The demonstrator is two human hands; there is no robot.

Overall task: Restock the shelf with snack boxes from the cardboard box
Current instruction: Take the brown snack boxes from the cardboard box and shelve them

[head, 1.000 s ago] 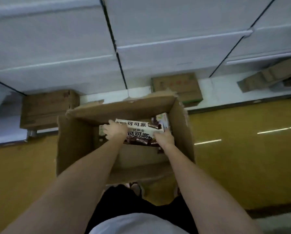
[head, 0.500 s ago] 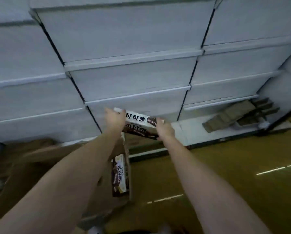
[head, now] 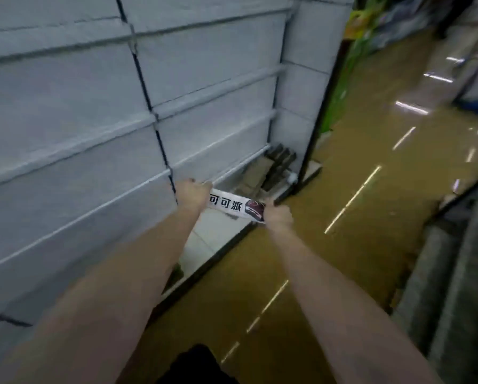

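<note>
Both arms have swung right since a moment ago, away from the cardboard box, which is out of sight now. Left hand [head: 195,193] and right hand [head: 278,214] each grip one end of the snack box [head: 233,207], held out by the low white shelf [head: 204,236]. Flat cardboard [head: 271,169] lies farther along it.

Dim, flat indoor light. Streaky glare lines on the glossy floor [head: 357,189] from overhead lamps. Heavy motion blur across the shelf [head: 93,134] and right edge. Wide-angle bend at the borders. Forearms soft.
</note>
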